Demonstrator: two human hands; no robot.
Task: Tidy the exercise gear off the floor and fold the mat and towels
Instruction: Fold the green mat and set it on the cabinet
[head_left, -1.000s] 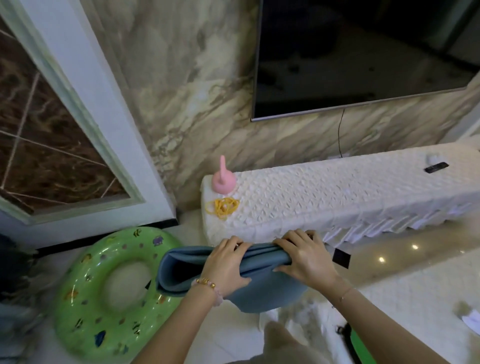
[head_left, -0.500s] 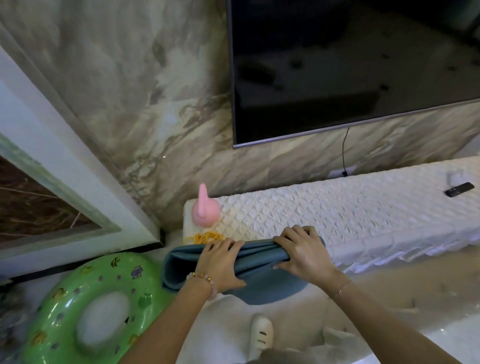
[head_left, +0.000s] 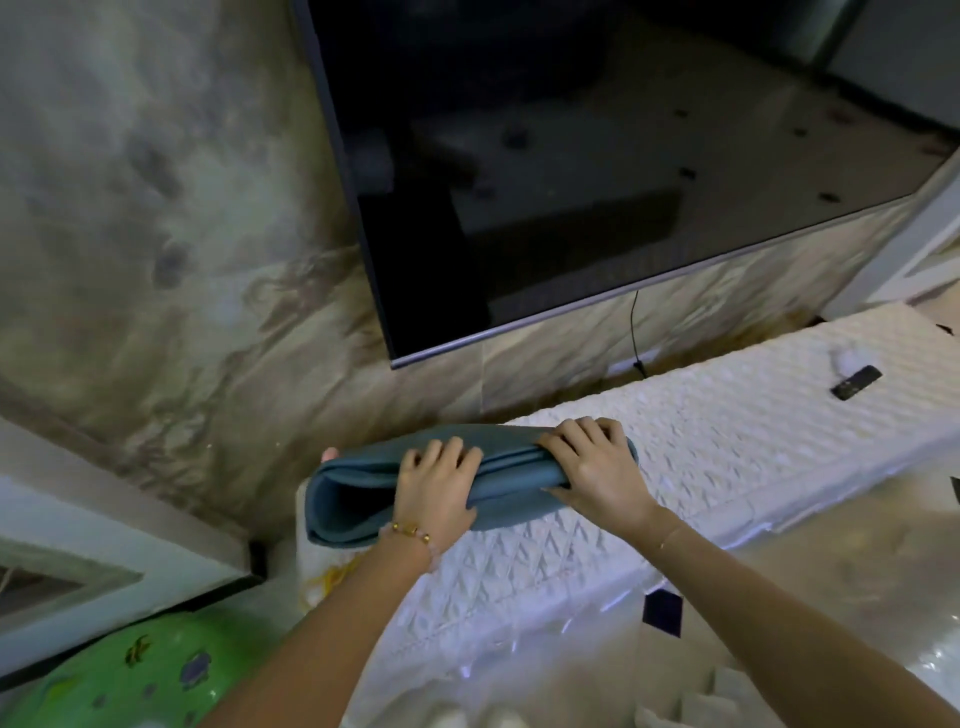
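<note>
A folded blue-grey mat lies across the left end of the low cabinet with the white quilted cover. My left hand grips the mat near its middle, fingers curled over the top fold. My right hand clasps the mat's right end. The mat's open folded end faces left and overhangs the cabinet's corner. A bit of a pink object peeks out behind the mat's left end. Some yellow cord shows under the mat by my left wrist.
A large dark TV hangs on the marble wall above the cabinet. A black remote lies on the cover at the right. A green inflatable swim ring sits on the floor at lower left, beside a white door frame.
Both hands have carried the folded mat up from in front of the cabinet onto its left end. The mat now covers the pink object and most of the yellow cord.
</note>
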